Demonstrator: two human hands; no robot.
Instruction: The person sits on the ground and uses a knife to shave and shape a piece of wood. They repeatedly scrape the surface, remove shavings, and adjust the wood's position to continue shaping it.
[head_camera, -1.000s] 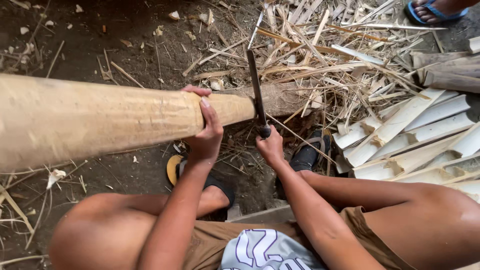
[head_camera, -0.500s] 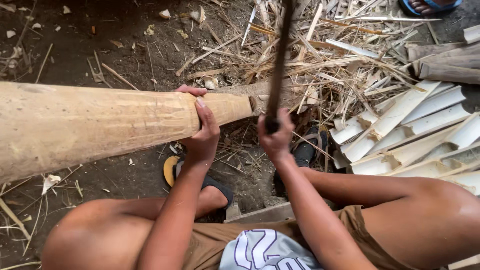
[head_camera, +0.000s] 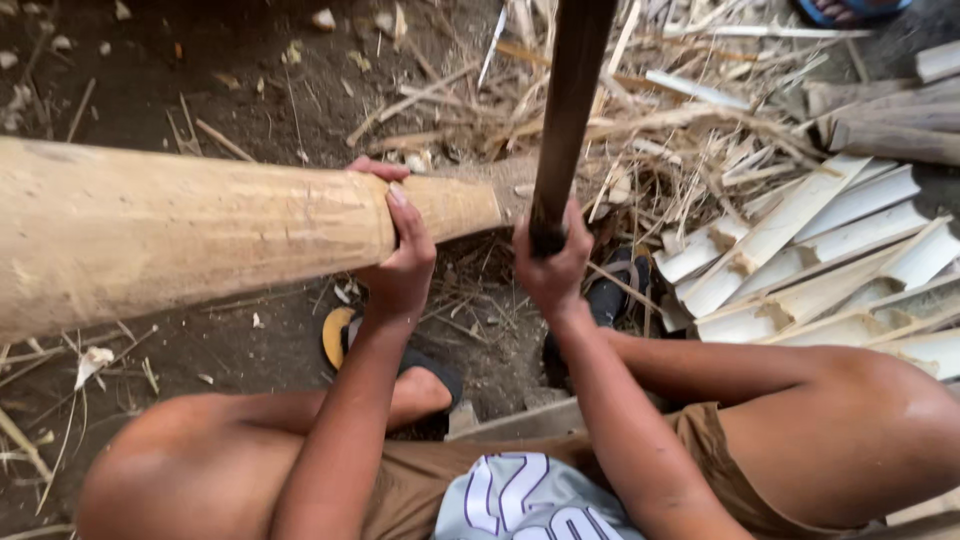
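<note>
A thick pale bamboo culm (head_camera: 180, 235) lies across the left of the view, its cut end pointing right. My left hand (head_camera: 400, 250) wraps around it near that end, fingers over the top. My right hand (head_camera: 552, 265) is closed on the handle of a long dark blade (head_camera: 570, 90), which stands upright and close to the camera, beside the culm's end. My knees and brown shorts fill the bottom of the view.
Split bamboo slats (head_camera: 800, 250) are piled at the right. Thin strips and shavings (head_camera: 660, 110) litter the dirt behind the blade. My sandalled feet (head_camera: 340, 335) rest under the culm. Another person's blue sandal (head_camera: 850, 10) shows at the top right.
My right hand has raised the blade from a low tilt beside the culm's end to upright and near the camera. My left hand has stayed on the culm.
</note>
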